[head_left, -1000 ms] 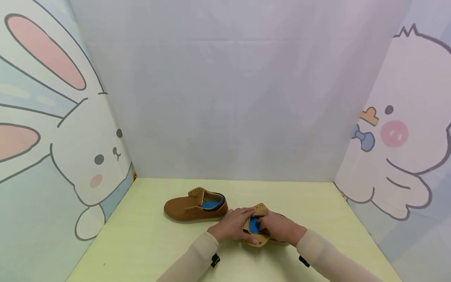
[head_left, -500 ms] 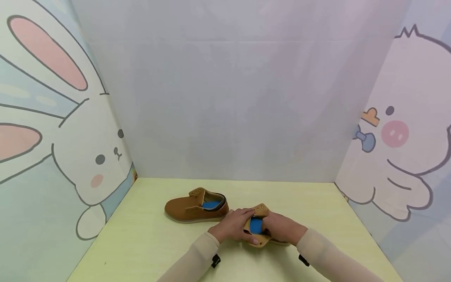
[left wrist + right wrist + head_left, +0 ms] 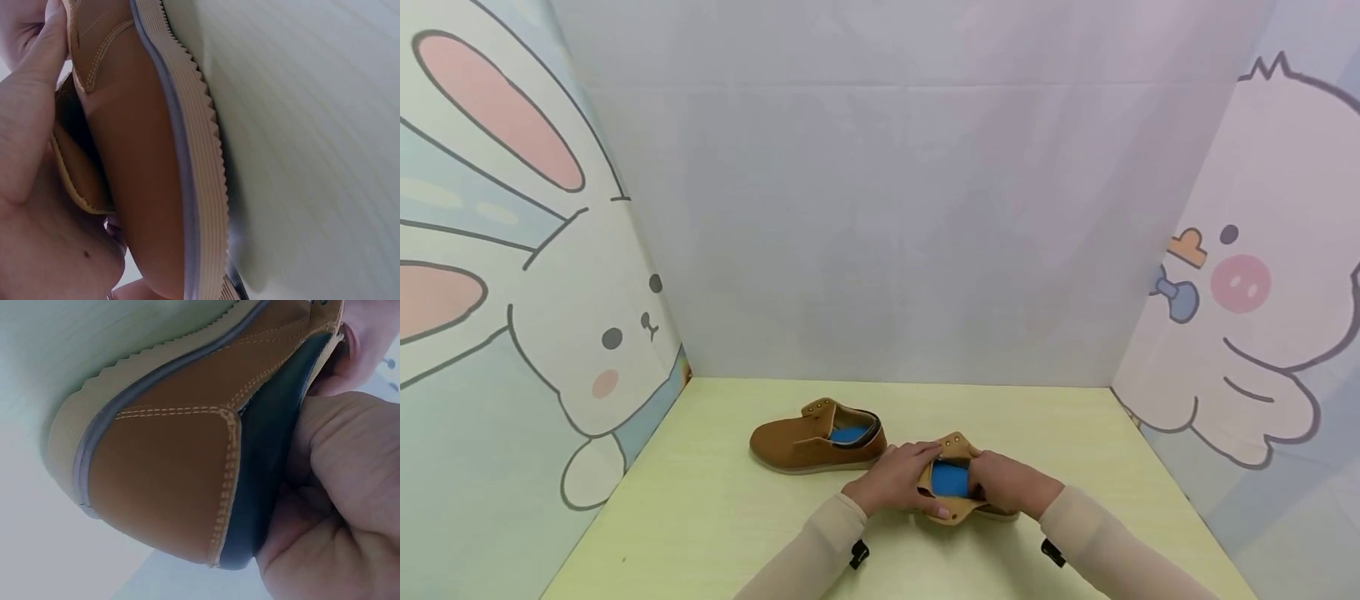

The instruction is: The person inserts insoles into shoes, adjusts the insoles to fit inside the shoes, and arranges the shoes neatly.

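Observation:
A brown lace-up shoe [image 3: 957, 510] without laces sits on the table, heel to the right, its eyelet flaps spread. My left hand [image 3: 891, 479] spans the front of it and grips it, thumb on the near flap and fingers toward the far one. A blue insole [image 3: 950, 480] shows inside the opening. My right hand [image 3: 1011, 485] reaches in at the heel end over the insole. In the right wrist view the bent fingers of this hand [image 3: 356, 469] go in past the dark padded collar [image 3: 269, 462], and their tips are hidden.
A matching brown shoe [image 3: 786, 442] stands behind and to the left, toe pointing left, with a blue insole [image 3: 848, 435] in it. The pale yellow table [image 3: 700, 517] ends at a grey back wall [image 3: 895, 250], with cartoon-printed walls on both sides.
My right hand has shifted to the right inside the shoe, toward the heel, so more of the blue insole shows. My left hand and the other shoe have stayed in place.

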Motion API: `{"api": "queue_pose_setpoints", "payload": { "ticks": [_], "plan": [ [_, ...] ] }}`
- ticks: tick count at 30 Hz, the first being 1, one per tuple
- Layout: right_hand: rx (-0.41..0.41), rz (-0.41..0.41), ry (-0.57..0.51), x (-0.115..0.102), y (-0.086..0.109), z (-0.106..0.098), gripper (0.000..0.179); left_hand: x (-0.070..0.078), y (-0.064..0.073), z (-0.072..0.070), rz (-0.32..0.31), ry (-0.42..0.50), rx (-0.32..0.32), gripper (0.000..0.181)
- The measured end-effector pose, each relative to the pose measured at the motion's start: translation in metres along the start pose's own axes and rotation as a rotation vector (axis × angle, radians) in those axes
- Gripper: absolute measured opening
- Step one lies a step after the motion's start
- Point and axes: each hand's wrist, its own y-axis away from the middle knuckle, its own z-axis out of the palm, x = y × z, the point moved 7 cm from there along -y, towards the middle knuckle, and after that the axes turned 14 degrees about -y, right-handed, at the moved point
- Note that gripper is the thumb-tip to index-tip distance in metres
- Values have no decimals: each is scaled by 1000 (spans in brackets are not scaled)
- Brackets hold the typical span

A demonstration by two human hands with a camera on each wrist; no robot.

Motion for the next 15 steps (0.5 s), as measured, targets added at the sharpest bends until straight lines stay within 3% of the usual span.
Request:
{"api": "queue_pose_setpoints", "payload": {
  "ticks": [8, 15],
  "plan": [
    [34, 107, 244, -2, 2, -2, 21, -2, -1, 2, -1, 12, 1, 101],
    [11, 136, 238, -7, 3, -6, 21, -1, 0, -1, 1, -1, 18, 102]
  ]
}}
